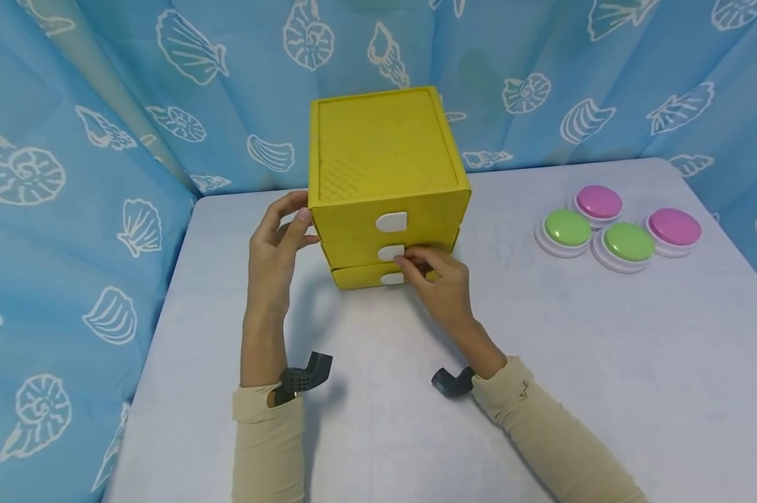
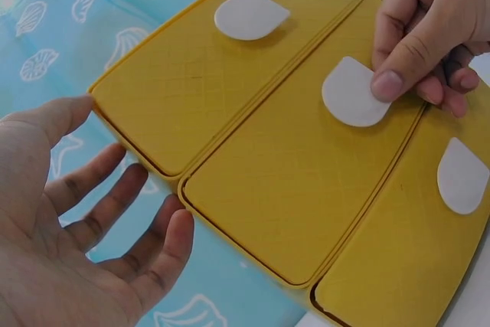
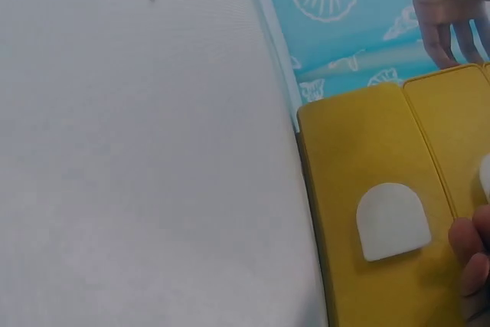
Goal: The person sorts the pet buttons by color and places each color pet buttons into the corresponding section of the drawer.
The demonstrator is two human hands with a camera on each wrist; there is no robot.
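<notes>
L hand (image 1: 276, 241) at side of yellow 3-drawer cabinet (image 1: 387, 147), R hand (image 1: 446, 283) on middle white tab (image 1: 386, 253)

L hand is fairly wide, thumb at the cabinet's front L edge, fingers along the side; hard to tell how many of them actually touch. R hand is narrow, thumb + fingertips pinching the tab. Cabinet stands toward the back of the white table (image 1: 365, 433), nr the shell-print curtain (image 1: 516, 42).

Risks: tab is small & held by its edge, so a hard pull could slip off it, or prob. peel it if it's only stuck on. L hand's hold looks light; w/ little bracing, the whole cabinet might slide or tip fwd. A crooked pull could jam the middle drawer (image 1: 348, 254).

Containers: top drawer (image 1: 347, 222), middle & bottom drawer (image 1: 358, 277), stacked, each w/ a white tab. All look closed or nearly so; contents hidden, so can't say what's inside, if anything. Two green domed buttons (image 1: 567, 228) & two pink domed buttons (image 1: 598, 202) sit to the R, well apart from the cabinet.
</notes>
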